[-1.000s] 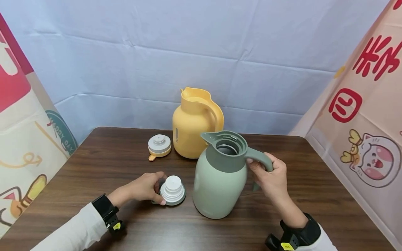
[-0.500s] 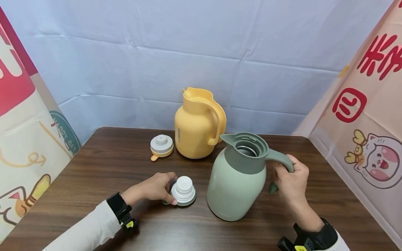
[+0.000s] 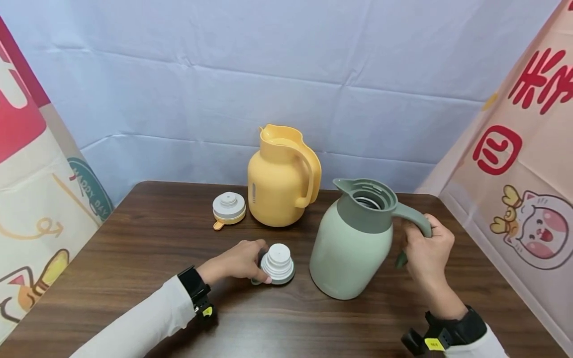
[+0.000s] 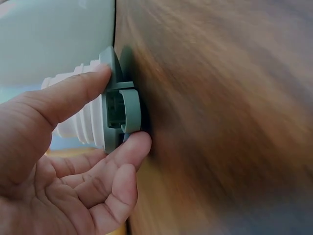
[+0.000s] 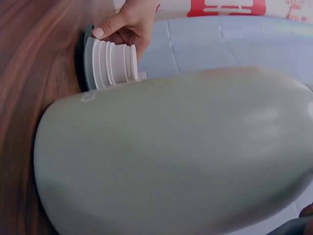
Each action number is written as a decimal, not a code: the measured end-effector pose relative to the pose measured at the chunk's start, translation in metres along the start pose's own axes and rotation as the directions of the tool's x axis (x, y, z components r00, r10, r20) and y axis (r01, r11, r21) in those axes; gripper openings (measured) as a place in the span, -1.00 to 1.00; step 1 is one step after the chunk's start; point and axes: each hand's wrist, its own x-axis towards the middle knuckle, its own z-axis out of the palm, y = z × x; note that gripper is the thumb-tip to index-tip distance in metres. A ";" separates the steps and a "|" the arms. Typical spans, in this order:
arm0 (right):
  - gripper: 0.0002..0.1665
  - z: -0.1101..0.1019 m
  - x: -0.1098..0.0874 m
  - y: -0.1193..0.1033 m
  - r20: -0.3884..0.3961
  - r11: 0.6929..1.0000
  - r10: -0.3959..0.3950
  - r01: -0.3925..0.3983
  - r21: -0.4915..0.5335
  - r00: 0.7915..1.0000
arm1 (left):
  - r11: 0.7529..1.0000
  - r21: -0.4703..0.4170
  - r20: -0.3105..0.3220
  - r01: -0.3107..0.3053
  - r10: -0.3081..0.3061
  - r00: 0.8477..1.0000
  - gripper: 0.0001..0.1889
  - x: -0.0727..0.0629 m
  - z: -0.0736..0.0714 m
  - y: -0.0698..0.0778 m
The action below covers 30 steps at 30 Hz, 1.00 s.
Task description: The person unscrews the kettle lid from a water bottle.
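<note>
My right hand (image 3: 429, 248) grips the handle of a pale green thermos jug (image 3: 351, 253), which has a darker green collar, a spout and no lid in its mouth. The jug's body (image 5: 171, 156) fills much of the right wrist view, its base close to the tabletop. To its left, my left hand (image 3: 237, 261) pinches the edge of a jug lid (image 3: 278, 263) that sits upside down, its white stepped plug upward. In the left wrist view the thumb lies on the lid's green rim (image 4: 111, 68), and a fingertip is at its green tab (image 4: 132, 110).
A yellow thermos jug (image 3: 279, 189) stands at the back of the brown wooden table (image 3: 179, 223). Beside it lies its grey and yellow lid (image 3: 229, 206), also plug up. A pale blue cloth (image 3: 201, 89) hangs behind, with printed cloths at both sides.
The green jug has moved to the right and slightly away, still in my right hand. My left hand and the green lid have slid right as well. The yellow jug and its lid stay put.
</note>
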 end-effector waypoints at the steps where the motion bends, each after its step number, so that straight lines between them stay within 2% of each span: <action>1: -0.51 0.000 0.002 0.002 -0.015 1.000 -0.001 0.001 -0.012 1.000 | 1.000 -0.003 -0.001 0.004 -0.004 1.000 -0.31 0.003 0.001 0.001; 8: -0.55 0.000 0.014 0.010 -0.066 0.998 -0.046 0.042 -0.049 0.997 | 0.996 -0.085 0.019 0.036 -0.035 0.999 -0.33 0.025 0.004 0.008; 14: -0.57 -0.004 0.023 0.016 -0.106 0.984 -0.099 0.081 -0.160 0.989 | 0.991 -0.121 0.026 0.060 -0.057 0.998 -0.39 0.042 0.008 0.014; 17: -0.56 -0.005 0.030 0.020 -0.133 0.971 -0.122 0.091 -0.220 0.984 | 0.986 -0.148 0.018 0.077 -0.075 0.997 -0.43 0.049 0.009 0.017; 24: -0.54 -0.006 0.044 0.026 -0.170 0.968 -0.123 0.080 -0.238 0.978 | 0.973 -0.199 -0.010 0.120 -0.125 0.992 -0.39 0.066 0.016 0.028; 30: -0.56 -0.002 0.048 0.027 -0.185 0.931 -0.201 0.129 -0.342 0.962 | 0.972 -0.206 -0.038 0.112 -0.123 0.992 -0.49 0.079 0.020 0.036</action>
